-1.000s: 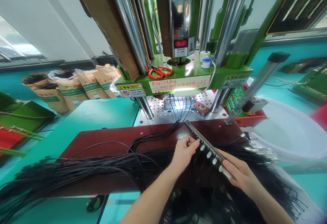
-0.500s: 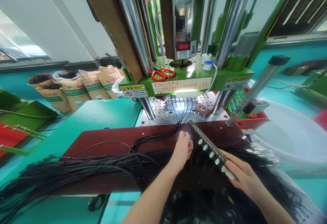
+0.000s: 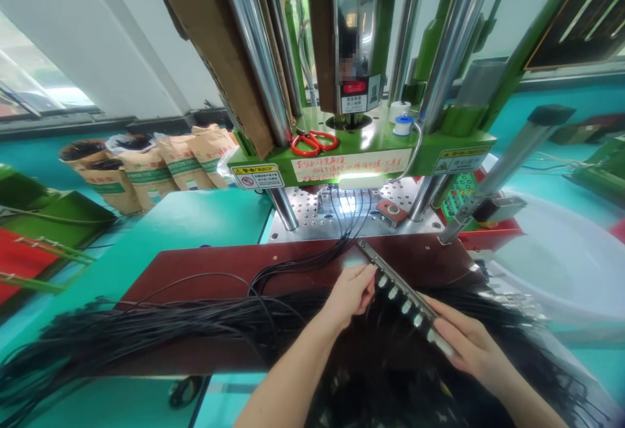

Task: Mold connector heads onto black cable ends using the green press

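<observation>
My right hand (image 3: 461, 337) grips the near end of a long metal bar (image 3: 400, 285), which slants up and to the left. Several pale connectors stick out along the bar's lower left side. At the bar's far end, my left hand (image 3: 352, 290) is closed in a pinch beside the connectors; what its fingers hold is too small to make out. Black cables (image 3: 170, 324) lie in a thick bundle across the dark red board (image 3: 195, 265), and more dark cables hang below my hands. Thinner cables run from the bundle to the lit metal plate of the press (image 3: 312, 219).
Red-handled scissors (image 3: 315, 143) and a small spool (image 3: 403, 126) rest on the green press beam (image 3: 439, 154). A brown block (image 3: 392, 212) sits on the plate's right side. Paper sacks (image 3: 146, 171) stand at the back left, a white tub (image 3: 551, 252) at the right.
My left hand has moved right, from beside the bar to touching distance of its far end. The bar has shifted slightly down. The view has turned a little.
</observation>
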`<state>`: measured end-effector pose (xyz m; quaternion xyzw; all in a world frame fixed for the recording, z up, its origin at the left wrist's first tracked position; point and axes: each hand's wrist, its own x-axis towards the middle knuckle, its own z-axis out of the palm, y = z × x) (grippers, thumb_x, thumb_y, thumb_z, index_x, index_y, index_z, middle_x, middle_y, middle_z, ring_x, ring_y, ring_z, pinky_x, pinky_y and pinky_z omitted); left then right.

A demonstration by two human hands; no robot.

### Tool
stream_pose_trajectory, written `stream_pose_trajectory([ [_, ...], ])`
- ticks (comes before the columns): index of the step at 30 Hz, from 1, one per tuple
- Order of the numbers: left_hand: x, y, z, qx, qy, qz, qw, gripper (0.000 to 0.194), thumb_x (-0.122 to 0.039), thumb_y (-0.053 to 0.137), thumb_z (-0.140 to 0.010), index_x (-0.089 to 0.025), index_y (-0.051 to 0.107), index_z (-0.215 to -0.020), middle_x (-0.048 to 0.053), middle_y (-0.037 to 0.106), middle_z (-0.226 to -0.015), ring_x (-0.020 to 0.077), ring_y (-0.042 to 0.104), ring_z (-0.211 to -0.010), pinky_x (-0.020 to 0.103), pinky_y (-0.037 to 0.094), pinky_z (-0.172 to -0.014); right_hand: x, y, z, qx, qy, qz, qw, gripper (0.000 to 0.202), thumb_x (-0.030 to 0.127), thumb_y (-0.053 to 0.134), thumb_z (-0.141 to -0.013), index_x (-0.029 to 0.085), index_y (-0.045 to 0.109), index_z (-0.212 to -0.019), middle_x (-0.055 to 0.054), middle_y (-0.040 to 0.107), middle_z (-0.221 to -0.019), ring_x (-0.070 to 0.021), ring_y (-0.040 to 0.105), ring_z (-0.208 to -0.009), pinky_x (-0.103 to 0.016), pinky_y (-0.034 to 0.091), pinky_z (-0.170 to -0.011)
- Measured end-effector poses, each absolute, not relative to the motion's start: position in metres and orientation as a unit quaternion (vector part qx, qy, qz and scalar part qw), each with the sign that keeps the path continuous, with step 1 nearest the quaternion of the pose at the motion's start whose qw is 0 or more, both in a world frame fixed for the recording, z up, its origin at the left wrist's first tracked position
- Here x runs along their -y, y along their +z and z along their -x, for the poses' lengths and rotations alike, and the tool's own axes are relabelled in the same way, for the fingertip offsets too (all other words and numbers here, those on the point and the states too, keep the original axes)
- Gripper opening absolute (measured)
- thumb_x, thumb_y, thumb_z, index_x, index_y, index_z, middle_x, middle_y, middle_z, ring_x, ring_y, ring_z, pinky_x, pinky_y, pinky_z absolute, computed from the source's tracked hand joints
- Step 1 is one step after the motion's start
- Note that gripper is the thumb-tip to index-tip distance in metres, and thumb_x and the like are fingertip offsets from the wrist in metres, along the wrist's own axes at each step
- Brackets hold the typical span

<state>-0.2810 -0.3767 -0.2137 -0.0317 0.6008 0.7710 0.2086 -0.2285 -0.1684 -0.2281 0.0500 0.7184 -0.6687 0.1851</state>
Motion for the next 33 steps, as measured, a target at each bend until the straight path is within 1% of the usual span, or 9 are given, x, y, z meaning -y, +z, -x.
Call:
stream_pose_trajectory([
  [4, 0.377, -0.213, 0.281, -0.603, 0.771, 0.048, 0.199, 0.037, -0.047, 0.048, -0.074, -0.019, 0.034, -0.054, -0.009, 0.028, -0.034, 0.0025, 0.018, -0.029, 0.014, 0.009, -0.028, 0.167, -0.228, 0.231, -0.783, -0.602, 0.068, 0.139, 0.046, 0.045, 0.051, -0.079, 0.023, 0.055, -0.120, -0.007, 0.063, -0.080, -0.0182, 0.055, -0.060, -0.031, 0.048, -0.056],
  [8, 0.373, -0.212, 0.284, -0.631, 0.745, 0.074, 0.203, 0.037, -0.048, 0.046, -0.074, -0.019, 0.034, -0.054, -0.009, 0.028, -0.035, 0.0021, 0.017, -0.028, 0.014, 0.009, -0.029, 0.163, -0.228, 0.234, -0.801, -0.583, 0.088, 0.109, 0.046, 0.044, 0.049, -0.080, 0.025, 0.053, -0.121, -0.006, 0.064, -0.070, -0.0271, 0.060, -0.077, -0.037, 0.051, -0.066],
  [12, 0.363, -0.213, 0.295, -0.670, 0.708, 0.066, 0.213, 0.038, -0.051, 0.043, -0.074, -0.020, 0.033, -0.055, -0.009, 0.027, -0.036, 0.0024, 0.017, -0.029, 0.015, 0.010, -0.029, 0.156, -0.225, 0.242, -0.809, -0.569, 0.106, 0.105, 0.045, 0.043, 0.051, -0.079, 0.022, 0.055, -0.119, -0.008, 0.064, -0.094, -0.0279, 0.054, -0.098, -0.038, 0.046, -0.082],
  [16, 0.360, -0.210, 0.320, -0.773, 0.602, -0.008, 0.201, 0.040, -0.053, 0.030, -0.079, -0.020, 0.041, -0.059, -0.007, 0.036, -0.037, 0.0064, 0.029, -0.028, 0.019, 0.025, -0.032, 0.153, -0.225, 0.254, -0.783, -0.609, 0.036, 0.122, 0.055, 0.055, 0.051, -0.075, 0.016, 0.057, -0.113, -0.010, 0.063, -0.088, -0.0223, 0.059, -0.077, -0.029, 0.050, -0.059],
  [20, 0.381, -0.192, 0.344, -0.905, 0.410, -0.059, 0.101, 0.045, -0.050, 0.026, -0.081, -0.017, 0.054, -0.068, 0.005, 0.060, -0.063, 0.0172, 0.057, -0.058, 0.028, 0.043, -0.056, 0.153, -0.222, 0.260, -0.786, -0.606, -0.045, 0.114, 0.056, 0.059, 0.049, -0.071, 0.015, 0.054, -0.105, 0.000, 0.053, -0.057, -0.0101, 0.044, -0.039, -0.020, 0.032, -0.031],
  [23, 0.405, -0.184, 0.354, -0.968, 0.247, -0.029, -0.027, 0.037, -0.047, 0.033, -0.080, -0.018, 0.057, -0.082, 0.009, 0.062, -0.092, 0.0244, 0.055, -0.092, 0.035, 0.041, -0.077, 0.149, -0.215, 0.258, -0.874, -0.463, -0.012, 0.145, 0.038, 0.046, 0.033, -0.083, 0.018, 0.047, -0.104, 0.006, 0.043, -0.045, -0.0094, 0.033, -0.027, -0.020, 0.022, -0.027],
  [25, 0.416, -0.188, 0.358, -0.985, 0.166, 0.002, -0.037, 0.042, -0.052, 0.035, -0.078, -0.018, 0.055, -0.090, 0.012, 0.058, -0.104, 0.0286, 0.049, -0.103, 0.040, 0.039, -0.082, 0.146, -0.206, 0.258, -0.942, -0.312, 0.076, 0.100, 0.028, 0.036, 0.030, -0.085, 0.018, 0.048, -0.095, 0.004, 0.048, -0.045, -0.0132, 0.044, -0.032, -0.023, 0.030, -0.033],
  [30, 0.413, -0.214, 0.363, -0.990, 0.132, 0.024, 0.042, 0.064, -0.070, 0.044, -0.062, -0.016, 0.052, -0.095, 0.013, 0.054, -0.109, 0.0308, 0.046, -0.105, 0.042, 0.039, -0.083, 0.155, -0.173, 0.284, -0.979, -0.029, 0.199, 0.012, 0.028, 0.034, 0.038, -0.085, 0.018, 0.056, -0.071, -0.009, 0.060, -0.057, -0.0256, 0.059, -0.056, -0.031, 0.036, -0.050],
  [33, 0.405, -0.226, 0.363, -0.990, 0.135, 0.012, 0.028, 0.059, -0.064, 0.051, -0.062, -0.017, 0.049, -0.097, 0.011, 0.055, -0.104, 0.0281, 0.049, -0.100, 0.039, 0.040, -0.081, 0.180, -0.154, 0.329, -0.971, -0.028, 0.235, 0.020, 0.030, 0.033, 0.035, -0.087, 0.020, 0.058, -0.074, -0.007, 0.065, -0.069, -0.0244, 0.060, -0.065, -0.032, 0.038, -0.056],
])
